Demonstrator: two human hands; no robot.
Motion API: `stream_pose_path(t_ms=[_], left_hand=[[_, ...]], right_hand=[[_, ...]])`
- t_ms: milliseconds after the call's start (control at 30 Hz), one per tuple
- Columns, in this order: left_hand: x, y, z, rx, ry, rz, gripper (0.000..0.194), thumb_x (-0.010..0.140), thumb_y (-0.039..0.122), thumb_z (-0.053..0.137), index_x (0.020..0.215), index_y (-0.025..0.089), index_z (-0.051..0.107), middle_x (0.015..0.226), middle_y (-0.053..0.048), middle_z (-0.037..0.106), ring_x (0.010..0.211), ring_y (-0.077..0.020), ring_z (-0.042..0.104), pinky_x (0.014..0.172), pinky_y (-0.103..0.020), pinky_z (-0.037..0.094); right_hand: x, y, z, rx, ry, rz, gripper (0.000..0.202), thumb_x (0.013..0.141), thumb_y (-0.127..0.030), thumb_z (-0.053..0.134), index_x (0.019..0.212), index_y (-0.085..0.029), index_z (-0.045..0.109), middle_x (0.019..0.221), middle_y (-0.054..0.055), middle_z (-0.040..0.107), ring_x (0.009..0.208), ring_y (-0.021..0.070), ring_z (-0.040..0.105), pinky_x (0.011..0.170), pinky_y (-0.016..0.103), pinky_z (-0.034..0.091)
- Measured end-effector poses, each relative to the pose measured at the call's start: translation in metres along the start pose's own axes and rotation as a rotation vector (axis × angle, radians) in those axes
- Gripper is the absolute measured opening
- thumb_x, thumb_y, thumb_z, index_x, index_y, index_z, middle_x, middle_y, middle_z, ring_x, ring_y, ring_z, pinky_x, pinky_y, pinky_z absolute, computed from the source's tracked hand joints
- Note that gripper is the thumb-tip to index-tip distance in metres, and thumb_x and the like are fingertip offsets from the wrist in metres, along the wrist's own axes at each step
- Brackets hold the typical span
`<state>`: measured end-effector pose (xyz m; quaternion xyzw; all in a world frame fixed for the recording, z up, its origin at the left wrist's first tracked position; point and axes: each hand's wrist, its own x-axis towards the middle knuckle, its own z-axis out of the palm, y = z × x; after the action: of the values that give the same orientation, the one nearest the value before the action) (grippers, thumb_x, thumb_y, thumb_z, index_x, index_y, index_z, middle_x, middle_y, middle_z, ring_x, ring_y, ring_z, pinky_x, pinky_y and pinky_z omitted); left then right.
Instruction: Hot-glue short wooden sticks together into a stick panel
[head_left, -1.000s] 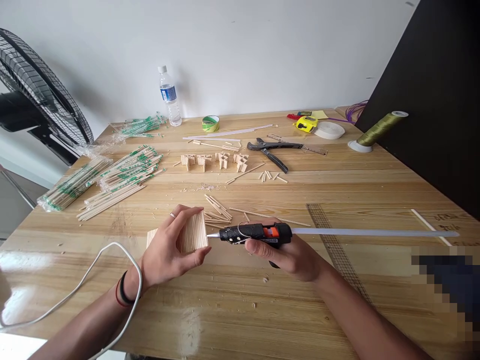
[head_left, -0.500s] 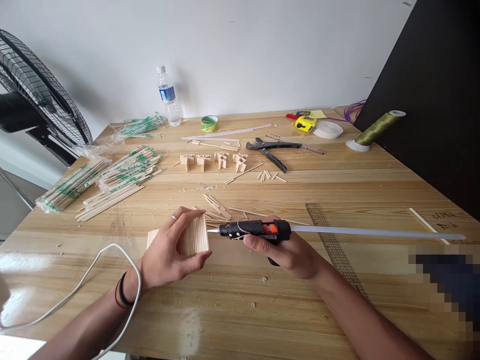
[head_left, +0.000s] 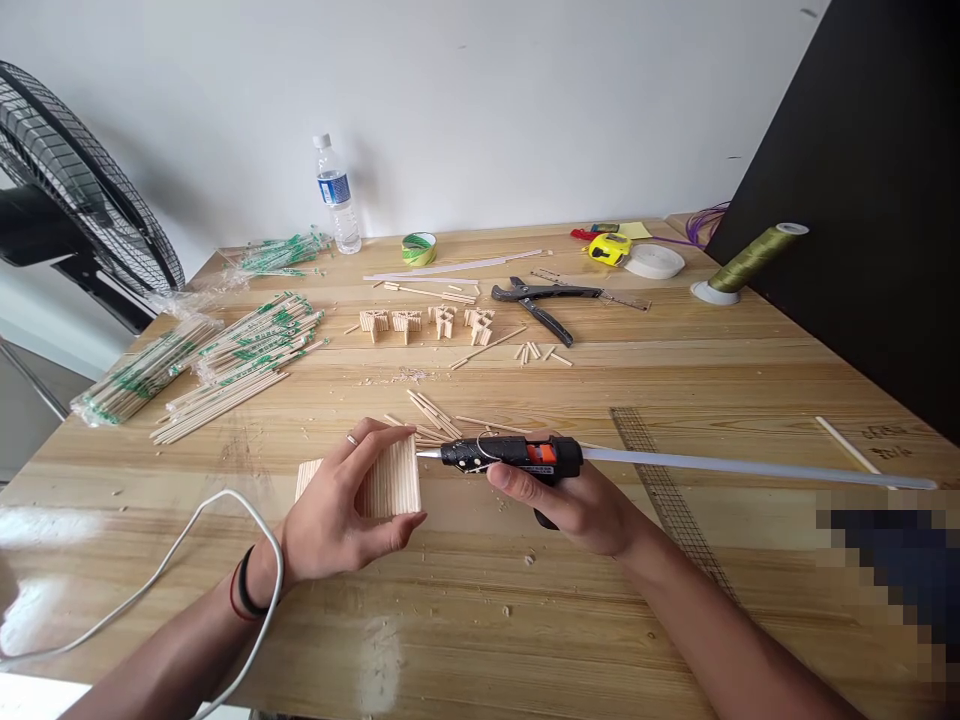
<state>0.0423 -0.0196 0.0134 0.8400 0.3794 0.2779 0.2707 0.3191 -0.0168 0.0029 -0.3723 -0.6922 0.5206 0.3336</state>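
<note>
Pale wall (head_left: 525,120) stands behind a wooden table (head_left: 525,630), where four small stick pieces (head_left: 406,322) sit upright, already joined. Nearer the table's front edge, the left hand (head_left: 322,525) has its fingers and thumb clasped around a ribbed stick block (head_left: 394,478), its rows largely formed. The right hand (head_left: 589,508) grips a glue gun (head_left: 484,454), nozzle at the block's side; whether they touch, I can't tell. Short sticks (head_left: 435,412) lie loose and unattached beyond, and wrapped bundles (head_left: 259,335) remain unassembled.
</note>
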Motion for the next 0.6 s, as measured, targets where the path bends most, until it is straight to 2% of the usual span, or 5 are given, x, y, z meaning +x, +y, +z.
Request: stream_pose_path(t_ms=[167,433,600], left_hand=[[0.0001,0.0008,-0.0004,0.014,-0.005,0.01,0.066,0.088,0.03,0.075,0.147,0.024,0.045,0.129,-0.01,0.059,0.117,-0.0278,0.059,0.101,-0.042,0.05],[-0.0009,0.0004,0.0002,0.03,-0.015,0.002,0.068,0.087,0.032,0.076,0.145,0.024,0.042,0.128,-0.009,0.062,0.113,-0.0275,0.061,0.098,-0.04,0.05],[-0.0005,0.0014,-0.0007,0.013,-0.027,-0.009,0.063,0.085,0.031,0.077,0.139,0.025,0.045,0.124,-0.008,0.064,0.109,-0.0269,0.063,0.093,-0.038,0.051]], right_hand=[[0.0001,0.0009,0.0002,-0.008,0.016,-0.014,0.042,0.102,-0.056,0.056,0.078,-0.022,0.061,0.066,-0.005,0.035,0.061,0.0132,0.034,0.058,0.029,0.028],[0.001,-0.0007,0.0005,-0.012,0.037,-0.001,0.049,0.102,-0.055,0.056,0.069,-0.022,0.042,0.065,-0.006,0.029,0.059,0.0126,0.03,0.056,0.029,0.026],[0.0025,-0.002,0.0003,-0.013,0.049,-0.024,0.046,0.104,-0.053,0.054,0.071,-0.023,0.045,0.066,-0.005,0.03,0.06,0.0132,0.031,0.057,0.029,0.027]])
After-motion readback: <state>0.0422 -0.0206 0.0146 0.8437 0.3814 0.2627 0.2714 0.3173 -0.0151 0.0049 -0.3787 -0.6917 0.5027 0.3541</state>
